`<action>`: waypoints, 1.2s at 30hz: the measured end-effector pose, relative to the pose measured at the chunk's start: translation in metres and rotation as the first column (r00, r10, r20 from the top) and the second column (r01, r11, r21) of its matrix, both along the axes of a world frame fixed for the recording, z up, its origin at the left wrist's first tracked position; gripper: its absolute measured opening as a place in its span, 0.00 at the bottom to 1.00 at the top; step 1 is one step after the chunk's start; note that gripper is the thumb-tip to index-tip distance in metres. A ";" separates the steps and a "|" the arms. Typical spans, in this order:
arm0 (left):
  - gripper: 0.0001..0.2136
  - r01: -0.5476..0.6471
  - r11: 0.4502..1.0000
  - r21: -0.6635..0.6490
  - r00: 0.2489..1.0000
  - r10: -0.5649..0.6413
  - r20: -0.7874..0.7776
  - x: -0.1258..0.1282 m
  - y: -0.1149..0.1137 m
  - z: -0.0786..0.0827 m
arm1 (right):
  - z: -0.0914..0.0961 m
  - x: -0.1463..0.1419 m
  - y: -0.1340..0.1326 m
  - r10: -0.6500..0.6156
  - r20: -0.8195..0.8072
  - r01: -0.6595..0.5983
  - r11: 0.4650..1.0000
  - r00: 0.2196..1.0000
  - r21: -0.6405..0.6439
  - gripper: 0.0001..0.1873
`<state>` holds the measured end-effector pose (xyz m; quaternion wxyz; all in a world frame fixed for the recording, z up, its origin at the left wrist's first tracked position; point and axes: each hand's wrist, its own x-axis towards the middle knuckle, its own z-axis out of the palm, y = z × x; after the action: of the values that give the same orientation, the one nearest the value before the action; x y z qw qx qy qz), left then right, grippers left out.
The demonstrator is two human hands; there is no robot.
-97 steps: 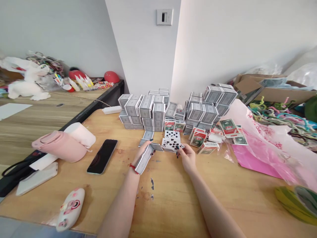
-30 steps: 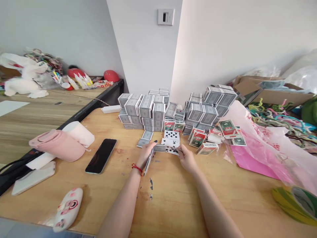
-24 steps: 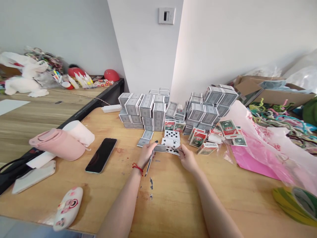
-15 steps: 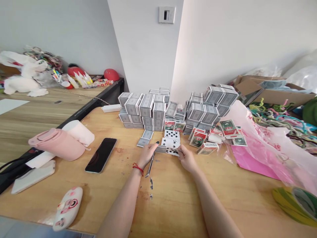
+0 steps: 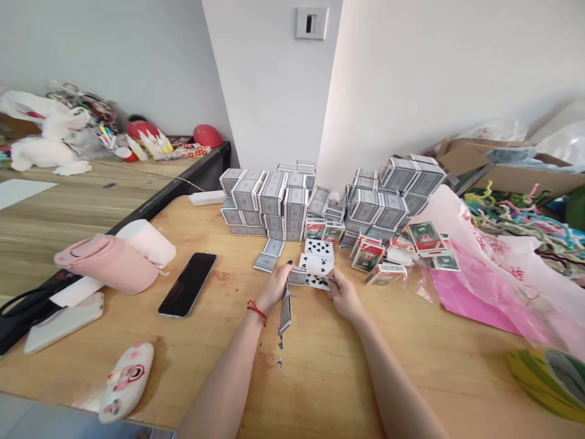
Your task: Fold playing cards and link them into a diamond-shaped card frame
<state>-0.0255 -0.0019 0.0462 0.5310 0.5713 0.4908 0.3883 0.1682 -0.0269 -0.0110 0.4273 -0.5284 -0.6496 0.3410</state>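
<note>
On the wooden table (image 5: 338, 384), the L bank of card blocks (image 5: 274, 198) & the R bank of card blocks (image 5: 367, 207) stand stacked at the back, so the bulk looks done, w/ a few boxed packs (image 5: 368, 256) in front of the R one. Approx. mid-table, the person's L hand (image 5: 274, 288) clasps back-out cards (image 5: 286, 311), one hanging down, while the R hand (image 5: 343, 294) pinches a card edge, which card unclear, by the face-up spades (image 5: 316, 263); those & the face-down cards (image 5: 265, 262) farther L lie loose, so prob. unfinished.
</note>
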 end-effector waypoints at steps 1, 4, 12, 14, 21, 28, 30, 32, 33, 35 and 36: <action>0.19 0.003 1.000 0.011 1.000 -0.003 -0.005 0.001 -0.001 0.001 | 0.000 0.000 0.000 0.000 -0.016 0.000 1.000 1.000 -0.006 0.07; 0.20 0.023 1.000 0.009 1.000 -0.023 -0.014 0.002 -0.002 0.000 | -0.001 -0.002 -0.001 0.003 -0.059 -0.005 1.000 0.998 -0.022 0.07; 0.19 0.027 0.998 0.054 0.996 -0.022 -0.092 0.003 -0.001 -0.011 | -0.003 -0.003 -0.002 -0.004 -0.090 0.002 1.000 0.996 -0.026 0.06; 0.18 0.034 0.997 0.069 0.994 -0.027 -0.103 0.003 -0.001 -0.013 | -0.004 -0.004 -0.002 -0.010 -0.096 0.008 1.000 0.995 -0.025 0.05; 0.17 0.024 0.998 0.062 0.995 -0.017 -0.098 0.005 0.000 -0.016 | -0.005 -0.005 -0.004 -0.012 -0.086 0.009 0.999 0.996 -0.036 0.04; 0.17 0.027 0.998 0.059 0.997 -0.022 -0.079 0.007 -0.001 -0.016 | -0.004 -0.007 -0.004 -0.006 -0.093 0.003 0.999 0.996 -0.038 0.03; 0.17 0.031 0.998 0.049 0.997 -0.027 -0.068 0.008 0.000 -0.018 | -0.005 -0.008 -0.004 -0.008 -0.091 0.004 0.999 0.996 -0.043 0.03; 0.17 0.042 0.999 0.023 0.998 -0.040 -0.046 0.008 0.000 -0.020 | -0.006 -0.008 -0.004 -0.012 -0.084 0.008 0.999 0.996 -0.043 0.03; 0.17 0.048 0.999 0.012 0.998 -0.047 -0.034 0.008 0.000 -0.020 | -0.006 -0.008 -0.004 -0.015 -0.080 0.011 0.999 0.997 -0.042 0.03; 0.17 0.057 0.998 0.003 0.998 -0.057 -0.015 0.009 0.000 -0.021 | -0.006 -0.009 -0.004 -0.018 -0.074 0.015 0.999 0.997 -0.041 0.03; 0.17 0.057 0.998 0.005 0.998 -0.057 -0.010 0.009 0.000 -0.021 | -0.006 -0.009 -0.005 -0.017 -0.071 0.014 0.999 0.997 -0.042 0.03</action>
<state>-0.0166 -0.0023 0.0254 0.5382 0.5883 0.4757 0.3714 0.1591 -0.0316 -0.0171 0.4421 -0.5296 -0.6225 0.3696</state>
